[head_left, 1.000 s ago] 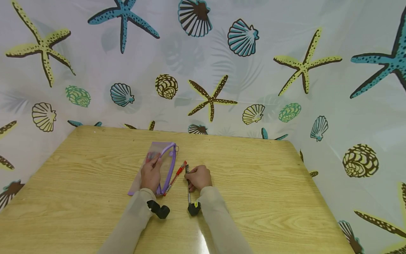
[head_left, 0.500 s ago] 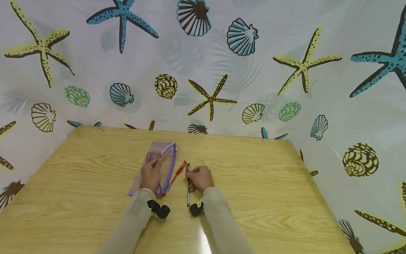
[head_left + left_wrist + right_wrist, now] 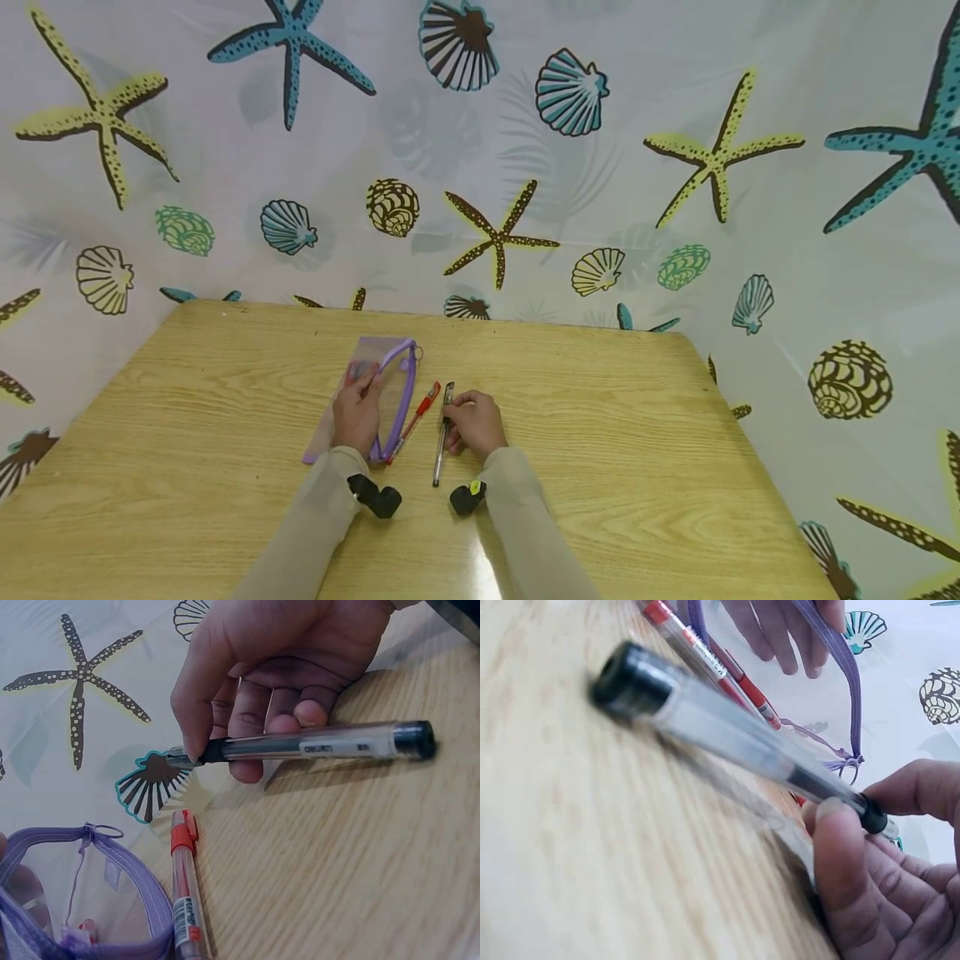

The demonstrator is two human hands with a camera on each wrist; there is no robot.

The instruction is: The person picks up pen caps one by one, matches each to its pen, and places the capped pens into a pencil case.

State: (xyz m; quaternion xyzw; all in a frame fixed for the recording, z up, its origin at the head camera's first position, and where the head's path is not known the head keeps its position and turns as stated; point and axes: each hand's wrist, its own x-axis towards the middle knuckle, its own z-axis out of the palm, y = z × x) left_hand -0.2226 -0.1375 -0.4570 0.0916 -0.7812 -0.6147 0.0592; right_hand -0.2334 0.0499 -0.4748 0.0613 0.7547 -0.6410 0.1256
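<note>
My right hand (image 3: 477, 423) pinches a black gel pen (image 3: 727, 735) near its capped end, between thumb and fingers. The pen has a clear barrel and a black end plug; in the left wrist view it lies nearly level, tilted slightly above the table. With my left hand (image 3: 357, 414) I hold the rim of a see-through pouch (image 3: 393, 392) with a purple zip, its mouth spread apart. Something red shows inside the pouch, its kind unclear. A red gel pen (image 3: 185, 892) lies on the table along the pouch's right edge, between my two hands.
The wooden table (image 3: 615, 442) stretches out on both sides of the hands. A white curtain (image 3: 322, 158) printed with starfish and shells hangs behind and beside it. Black wrist cameras (image 3: 378, 497) sit on both sleeves.
The black pen has turned in my right hand, its near end swinging left and its capped end right. The right hand has shifted slightly rightward. My left hand, pouch and red pen stay put.
</note>
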